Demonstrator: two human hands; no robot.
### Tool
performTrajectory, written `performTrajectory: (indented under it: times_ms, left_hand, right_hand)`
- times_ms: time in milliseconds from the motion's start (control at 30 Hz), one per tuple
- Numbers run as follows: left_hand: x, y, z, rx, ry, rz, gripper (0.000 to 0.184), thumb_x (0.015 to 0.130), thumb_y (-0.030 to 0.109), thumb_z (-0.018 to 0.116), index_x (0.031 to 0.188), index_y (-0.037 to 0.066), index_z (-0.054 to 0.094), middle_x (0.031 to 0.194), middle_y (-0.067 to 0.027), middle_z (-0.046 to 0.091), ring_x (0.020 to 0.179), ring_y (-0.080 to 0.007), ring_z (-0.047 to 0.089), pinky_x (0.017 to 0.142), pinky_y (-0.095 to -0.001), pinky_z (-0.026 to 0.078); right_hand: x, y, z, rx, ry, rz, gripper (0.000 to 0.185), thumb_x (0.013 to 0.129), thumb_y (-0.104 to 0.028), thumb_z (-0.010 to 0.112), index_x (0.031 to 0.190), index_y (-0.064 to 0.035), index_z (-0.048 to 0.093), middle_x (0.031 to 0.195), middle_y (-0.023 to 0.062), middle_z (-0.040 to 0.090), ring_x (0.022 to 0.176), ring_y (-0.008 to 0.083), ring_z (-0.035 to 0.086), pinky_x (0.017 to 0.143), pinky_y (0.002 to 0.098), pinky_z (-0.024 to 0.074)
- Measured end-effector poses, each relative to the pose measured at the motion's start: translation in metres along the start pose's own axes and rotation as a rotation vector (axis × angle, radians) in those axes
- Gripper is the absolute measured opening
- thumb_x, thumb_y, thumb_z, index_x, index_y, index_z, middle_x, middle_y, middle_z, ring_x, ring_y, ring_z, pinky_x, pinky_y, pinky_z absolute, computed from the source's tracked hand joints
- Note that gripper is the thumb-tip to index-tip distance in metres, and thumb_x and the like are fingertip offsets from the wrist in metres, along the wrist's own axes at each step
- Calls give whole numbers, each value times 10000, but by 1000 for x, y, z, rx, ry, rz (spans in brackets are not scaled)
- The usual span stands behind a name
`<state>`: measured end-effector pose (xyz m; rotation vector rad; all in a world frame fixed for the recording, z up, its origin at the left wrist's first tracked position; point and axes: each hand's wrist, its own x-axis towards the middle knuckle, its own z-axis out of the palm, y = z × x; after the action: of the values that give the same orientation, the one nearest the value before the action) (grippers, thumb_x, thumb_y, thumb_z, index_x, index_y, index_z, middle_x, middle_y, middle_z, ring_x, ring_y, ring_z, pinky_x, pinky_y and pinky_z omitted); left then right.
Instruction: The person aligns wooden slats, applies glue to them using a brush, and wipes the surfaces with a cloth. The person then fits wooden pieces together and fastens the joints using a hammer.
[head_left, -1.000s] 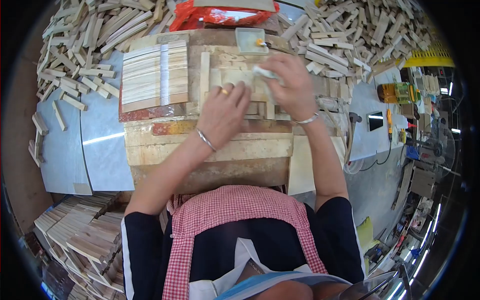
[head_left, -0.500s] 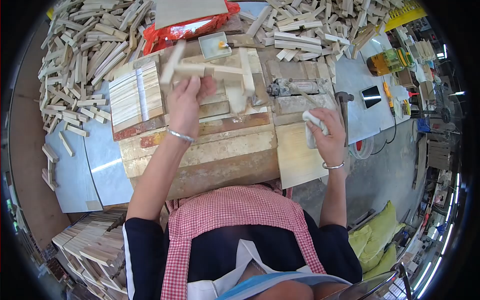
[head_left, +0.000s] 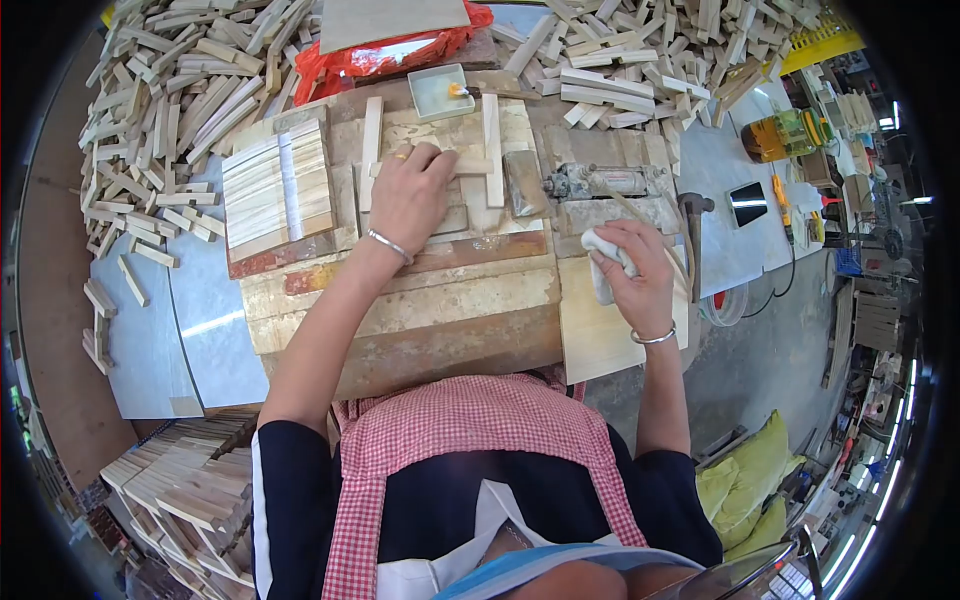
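My left hand [head_left: 412, 200] is closed over the crossbar of an H-shaped wooden frame [head_left: 493, 150], its fingers hiding part of the bar. The frame lies on the worn wooden work block [head_left: 400, 325], its two side pieces pointing away from me. A white cloth [head_left: 603, 282] is bunched in my right hand [head_left: 645, 280], held over a pale board [head_left: 610, 340] at the block's right. Just beyond the frame sits a shallow tray [head_left: 428, 95] with a brush [head_left: 490, 88] across its edge. Left of the frame lies a row of wood strips [head_left: 265, 190].
Loose wood pieces are heaped at the back left [head_left: 150, 100] and back right [head_left: 610, 85]. A metal cylinder clamp [head_left: 615, 180] and a hammer [head_left: 694, 250] lie to the right. Farther right are a phone [head_left: 747, 201] and a jar of amber liquid [head_left: 770, 140].
The wooden frame has come down from a tilted, raised position to lie on the block, with my left hand moving right onto its crossbar. My right hand has shifted slightly left with the cloth.
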<state>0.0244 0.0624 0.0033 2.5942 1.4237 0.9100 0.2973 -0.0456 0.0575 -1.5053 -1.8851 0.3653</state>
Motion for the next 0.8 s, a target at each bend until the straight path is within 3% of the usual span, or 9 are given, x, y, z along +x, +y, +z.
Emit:
performTrajectory:
  times_ms: [167, 267, 333, 367, 433, 533, 633, 733, 800]
  left_hand:
    - [-14, 12, -9, 9, -79, -69, 238, 837, 156, 610, 1049, 49, 625, 960, -80, 607, 877, -268, 563, 739, -361, 447]
    - [-39, 23, -27, -42, -98, -30, 372, 832, 222, 631, 1135, 10, 590, 1024, -118, 591, 934, -291, 550, 794, -377, 451]
    - [-42, 28, -28, -8, -132, -18, 599, 828, 360, 631, 1241, -54, 500, 1146, -190, 542, 1044, -341, 517, 927, -413, 427]
    - [-45, 31, -29, -12, -129, -22, 599, 828, 360, 631, 1241, -54, 500, 1146, -190, 542, 1044, -341, 517, 927, -413, 427]
    - [-51, 35, -28, 57, -181, -15, 777, 823, 490, 591, 1307, -91, 414, 1270, -246, 469, 1200, -388, 436, 1059, -459, 331]
    - [-58, 35, -25, 54, -194, -15, 885, 809, 581, 542, 1319, -121, 370, 1338, -286, 402, 1302, -407, 342, 1112, -486, 245]
    - [-63, 37, -24, 66, -207, -39, 887, 820, 584, 520, 1332, -122, 357, 1374, -296, 366, 1326, -418, 309, 1117, -487, 231]
    - [-67, 36, -21, 98, -189, -48, 834, 831, 567, 516, 1318, -100, 399, 1335, -266, 427, 1299, -387, 362, 1105, -478, 256]
    - [-77, 36, -11, 60, -270, -45, 738, 834, 547, 529, 1257, -57, 488, 1261, -205, 511, 1242, -334, 433, 1070, -484, 297]
  right_hand:
    - [13, -11, 7, -7, -53, -30, 260, 733, -18, 702, 989, -40, 665, 1015, 100, 629, 969, 242, 587, 834, 330, 461]
    - [27, -17, 18, -16, -76, -88, 256, 725, -25, 702, 977, -56, 668, 1013, 96, 626, 959, 250, 586, 827, 331, 463]
    - [42, -24, 29, -31, -87, -132, 256, 720, -28, 701, 971, -66, 669, 1010, 93, 624, 946, 255, 586, 821, 332, 464]
    - [52, -28, 37, -31, -87, -189, 252, 708, -21, 693, 954, -72, 668, 986, 91, 616, 932, 262, 583, 811, 339, 468]
    - [71, -31, 58, -33, -92, -253, 250, 696, -13, 684, 937, -78, 666, 963, 88, 608, 917, 270, 581, 800, 346, 473]
    - [88, -22, 92, -91, -214, -420, 197, 686, -31, 647, 875, -85, 638, 912, 72, 564, 892, 275, 549, 757, 366, 479]
    - [110, -30, 108, -249, -159, -455, 177, 686, -28, 624, 850, -91, 637, 897, 74, 559, 884, 277, 547, 754, 369, 487]
    - [128, -63, 125, -137, -145, -482, 177, 669, -32, 615, 836, -89, 638, 907, 72, 565, 874, 271, 549, 741, 360, 492]
    - [124, -94, 145, 137, -329, -668, 265, 659, -10, 625, 911, -90, 640, 924, 72, 578, 826, 277, 556, 708, 383, 487]
